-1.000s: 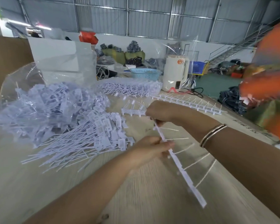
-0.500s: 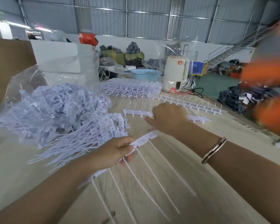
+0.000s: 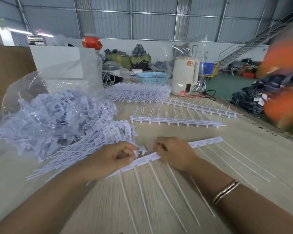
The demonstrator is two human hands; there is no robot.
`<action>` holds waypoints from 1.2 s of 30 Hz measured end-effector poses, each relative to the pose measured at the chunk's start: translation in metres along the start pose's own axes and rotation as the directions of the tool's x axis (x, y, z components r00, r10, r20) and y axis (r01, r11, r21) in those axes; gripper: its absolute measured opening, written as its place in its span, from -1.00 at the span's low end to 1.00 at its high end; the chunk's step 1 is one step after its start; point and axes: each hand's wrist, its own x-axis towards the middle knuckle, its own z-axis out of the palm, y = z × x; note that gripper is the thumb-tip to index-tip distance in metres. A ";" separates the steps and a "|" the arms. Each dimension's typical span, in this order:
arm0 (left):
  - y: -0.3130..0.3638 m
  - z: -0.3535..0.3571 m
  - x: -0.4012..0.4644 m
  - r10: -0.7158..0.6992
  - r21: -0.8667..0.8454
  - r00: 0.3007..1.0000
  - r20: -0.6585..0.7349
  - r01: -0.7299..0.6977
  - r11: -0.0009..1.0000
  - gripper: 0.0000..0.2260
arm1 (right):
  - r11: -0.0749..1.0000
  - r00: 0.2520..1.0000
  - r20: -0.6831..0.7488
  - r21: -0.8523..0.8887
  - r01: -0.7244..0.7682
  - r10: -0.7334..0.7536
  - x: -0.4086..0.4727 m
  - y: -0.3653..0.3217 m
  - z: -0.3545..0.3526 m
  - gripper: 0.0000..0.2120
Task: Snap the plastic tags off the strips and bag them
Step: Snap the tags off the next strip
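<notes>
Strip of white plastic tags with long thin tails (image 3: 205,143): now lies lower and flatter across the pale wooden tabletop (image 3: 243,149) than half a second ago, tails fanning toward the viewer; its mid-length is hidden under the hands. 
Left hand (image 3: 113,159): fingers curled, pinching one small white tag head (image 3: 141,149) at the strip's upper edge; whether it is detached cannot be told. 
Right hand (image 3: 174,153): fingers bent over the strip, gripping it; fingertips hidden. 
Heap of loose white tags (image 3: 85,135): just left of the hands, spilling from a clear plastic bag (image 3: 24,92). 
Two further white strips (image 3: 174,121): beyond the hands. 
Blurred orange shape (image 3: 284,78): right edge, unidentifiable.
</notes>
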 end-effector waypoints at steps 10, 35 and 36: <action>-0.011 0.013 -0.009 0.137 0.304 0.982 -0.130 -0.092 0.948 -0.71 | 0.999 0.995 -0.085 0.006 -0.049 0.049 -0.002 0.016 -0.002 -0.79; -0.012 0.029 -0.010 0.091 0.177 0.972 -0.216 -0.053 0.983 -0.93 | 0.964 0.968 -0.063 0.097 0.249 -0.244 -0.014 -0.021 0.022 -0.87; -0.012 0.027 -0.010 0.079 0.174 0.973 -0.215 -0.041 0.984 -0.94 | 0.963 0.966 -0.059 0.088 0.256 -0.251 -0.014 -0.021 0.022 -0.85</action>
